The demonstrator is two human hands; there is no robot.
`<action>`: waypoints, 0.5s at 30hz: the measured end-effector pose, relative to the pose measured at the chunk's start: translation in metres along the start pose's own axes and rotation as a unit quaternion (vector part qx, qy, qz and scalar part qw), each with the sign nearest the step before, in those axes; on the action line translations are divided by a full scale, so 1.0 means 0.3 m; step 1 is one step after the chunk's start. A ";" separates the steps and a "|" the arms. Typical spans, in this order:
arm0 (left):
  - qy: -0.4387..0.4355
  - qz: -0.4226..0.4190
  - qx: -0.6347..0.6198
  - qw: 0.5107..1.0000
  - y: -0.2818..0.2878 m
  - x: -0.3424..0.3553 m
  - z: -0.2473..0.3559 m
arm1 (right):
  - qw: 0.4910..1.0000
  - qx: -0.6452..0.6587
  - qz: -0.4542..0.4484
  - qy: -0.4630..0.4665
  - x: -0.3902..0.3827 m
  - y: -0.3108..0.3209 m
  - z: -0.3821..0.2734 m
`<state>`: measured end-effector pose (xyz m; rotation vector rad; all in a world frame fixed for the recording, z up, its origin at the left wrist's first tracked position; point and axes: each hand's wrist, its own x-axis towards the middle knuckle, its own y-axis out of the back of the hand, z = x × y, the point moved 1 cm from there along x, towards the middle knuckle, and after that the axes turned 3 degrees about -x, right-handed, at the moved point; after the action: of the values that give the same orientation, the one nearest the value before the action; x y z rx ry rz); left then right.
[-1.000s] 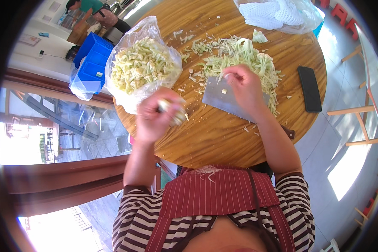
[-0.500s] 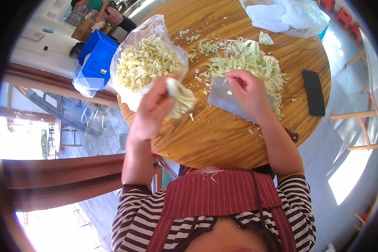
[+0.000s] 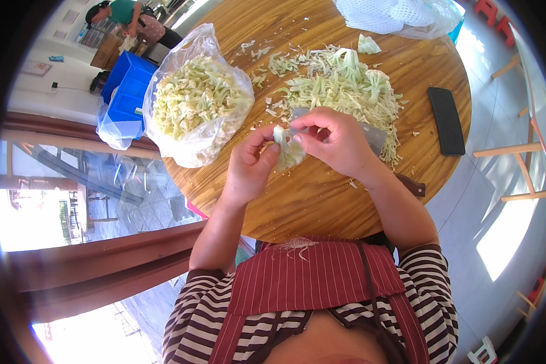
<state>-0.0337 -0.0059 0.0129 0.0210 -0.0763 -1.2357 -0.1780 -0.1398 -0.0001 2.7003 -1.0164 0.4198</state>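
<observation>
A pale cauliflower piece (image 3: 290, 157) is held between my two hands over the near part of the round wooden table (image 3: 297, 209). My left hand (image 3: 250, 165) pinches its left side between thumb and fingers. On the other side, my right hand (image 3: 338, 142) closes thumb and fingertips on its upper right edge. Beneath my right hand lies a cleaver, its grey blade (image 3: 374, 138) partly covered and its brown handle (image 3: 411, 184) pointing toward the table's near right edge. Just beyond is a heap of cauliflower stalks and shreds (image 3: 327, 91). Cut cauliflower florets (image 3: 194, 97) fill a clear plastic bag (image 3: 200, 156) at the left.
A black phone (image 3: 446, 121) lies near the table's right edge. White foam netting and plastic (image 3: 388, 15) sit at the far right edge. Off the table stand a blue crate (image 3: 127, 91) and wooden chair legs (image 3: 508, 150). Another person (image 3: 127, 18) stands at the far left.
My left hand has brought the cauliflower piece rightward, toward the middle. My right hand has come left off the cleaver blade and now grips the piece too. The view has shifted slightly.
</observation>
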 end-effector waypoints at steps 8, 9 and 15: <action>0.021 -0.029 -0.092 0.995 -0.014 -0.002 -0.032 | 0.987 -0.127 -0.099 0.010 -0.004 -0.010 -0.002; 0.027 -0.037 -0.078 0.996 -0.011 -0.003 -0.032 | 0.981 -0.153 -0.118 0.010 -0.003 -0.006 -0.004; 0.144 -0.068 -0.101 0.982 0.072 -0.016 -0.021 | 0.926 -0.331 -0.084 0.164 0.012 0.038 0.038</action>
<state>-0.0144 0.0057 0.0077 0.0294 0.3066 -1.3593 -0.1808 -0.1539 -0.0082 2.0026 -0.6652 0.3897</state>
